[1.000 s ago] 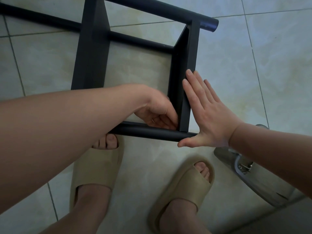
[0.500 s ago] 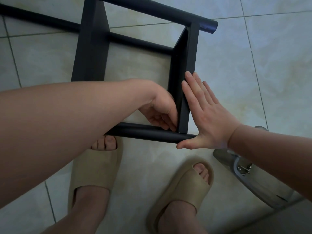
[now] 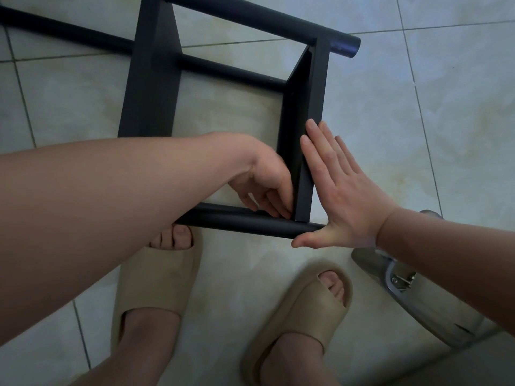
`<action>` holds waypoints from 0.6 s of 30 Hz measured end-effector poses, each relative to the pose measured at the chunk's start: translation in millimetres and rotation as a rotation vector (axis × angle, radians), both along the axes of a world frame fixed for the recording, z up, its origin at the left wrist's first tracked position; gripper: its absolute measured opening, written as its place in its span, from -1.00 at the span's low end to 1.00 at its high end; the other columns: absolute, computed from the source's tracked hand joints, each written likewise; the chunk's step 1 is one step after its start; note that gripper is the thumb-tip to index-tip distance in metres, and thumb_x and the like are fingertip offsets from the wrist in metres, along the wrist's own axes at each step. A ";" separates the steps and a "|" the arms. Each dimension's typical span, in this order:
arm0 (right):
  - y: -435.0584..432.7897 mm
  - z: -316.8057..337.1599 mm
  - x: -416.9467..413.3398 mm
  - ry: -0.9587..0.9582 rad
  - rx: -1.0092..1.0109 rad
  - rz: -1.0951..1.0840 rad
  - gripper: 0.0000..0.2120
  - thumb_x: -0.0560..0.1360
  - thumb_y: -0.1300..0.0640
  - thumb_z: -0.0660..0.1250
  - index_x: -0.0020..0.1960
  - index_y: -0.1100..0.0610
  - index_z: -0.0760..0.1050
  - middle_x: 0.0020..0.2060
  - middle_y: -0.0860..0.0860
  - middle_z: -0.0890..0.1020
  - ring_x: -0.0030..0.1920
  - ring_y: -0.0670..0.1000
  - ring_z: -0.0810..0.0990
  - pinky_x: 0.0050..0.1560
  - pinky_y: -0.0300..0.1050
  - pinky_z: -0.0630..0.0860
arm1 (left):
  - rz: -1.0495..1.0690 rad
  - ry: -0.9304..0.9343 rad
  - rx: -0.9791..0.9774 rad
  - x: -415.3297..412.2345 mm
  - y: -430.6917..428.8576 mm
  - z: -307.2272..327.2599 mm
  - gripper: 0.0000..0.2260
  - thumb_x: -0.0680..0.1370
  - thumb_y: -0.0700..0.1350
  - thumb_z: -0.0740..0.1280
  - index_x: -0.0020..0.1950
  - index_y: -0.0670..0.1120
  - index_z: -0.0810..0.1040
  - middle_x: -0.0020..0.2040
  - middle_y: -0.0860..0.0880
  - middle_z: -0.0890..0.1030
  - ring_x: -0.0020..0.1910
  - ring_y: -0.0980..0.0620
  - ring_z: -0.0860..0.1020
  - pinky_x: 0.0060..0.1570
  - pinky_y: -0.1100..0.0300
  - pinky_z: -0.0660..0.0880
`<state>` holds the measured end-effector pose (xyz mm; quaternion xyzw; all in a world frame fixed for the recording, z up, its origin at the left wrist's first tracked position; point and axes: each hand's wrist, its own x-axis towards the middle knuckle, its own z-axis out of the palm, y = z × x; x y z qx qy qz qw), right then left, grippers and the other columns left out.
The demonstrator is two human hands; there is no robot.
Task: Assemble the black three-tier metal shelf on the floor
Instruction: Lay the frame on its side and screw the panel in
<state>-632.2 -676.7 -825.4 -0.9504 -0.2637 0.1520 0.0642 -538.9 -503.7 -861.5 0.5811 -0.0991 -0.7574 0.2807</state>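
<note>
Beige sandals (image 3: 156, 285) at 6 o'clock on the tile floor (image 3: 418, 135), grey thing with a metal clip (image 3: 418, 302) at 4. Shelf (image 3: 152, 79) lies on its side on the floor, centre up to 12. Near tube (image 3: 245, 222) sits just past the toes. Left hand (image 3: 264, 182) is inside the frame, fingers curled into the corner where the end panel (image 3: 315, 87) meets that tube; can't tell if they pinch anything. Right hand (image 3: 342, 196) lies flat on the panel's outer face, fingers straight and together, thumb spread at the tube end. Far tube (image 3: 250, 18) at 12.
</note>
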 end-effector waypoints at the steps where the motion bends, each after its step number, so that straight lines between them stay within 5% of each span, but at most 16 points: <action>1: 0.1 0.1 0.0 -0.001 0.002 0.000 0.30 0.34 -0.66 0.09 0.63 0.33 -0.15 0.62 0.25 -0.14 0.63 0.25 -0.20 0.59 0.32 -0.03 | 0.002 0.013 -0.003 0.4 0.8 0.3 -0.89 0.55 -0.17 0.38 0.02 0.00 0.66 -0.03 0.07 0.72 0.08 0.09 0.62 0.31 0.01 0.39; 18: 0.2 1.5 0.4 0.015 -0.006 0.002 0.30 0.34 -0.65 0.09 0.63 0.33 -0.16 0.62 0.25 -0.15 0.63 0.26 -0.20 0.57 0.35 0.01 | -0.023 0.002 0.025 -0.7 2.2 2.6 -0.90 0.56 -0.07 0.37 -0.03 0.06 0.69 -0.06 0.12 0.73 0.17 0.04 0.62 0.22 -0.04 0.43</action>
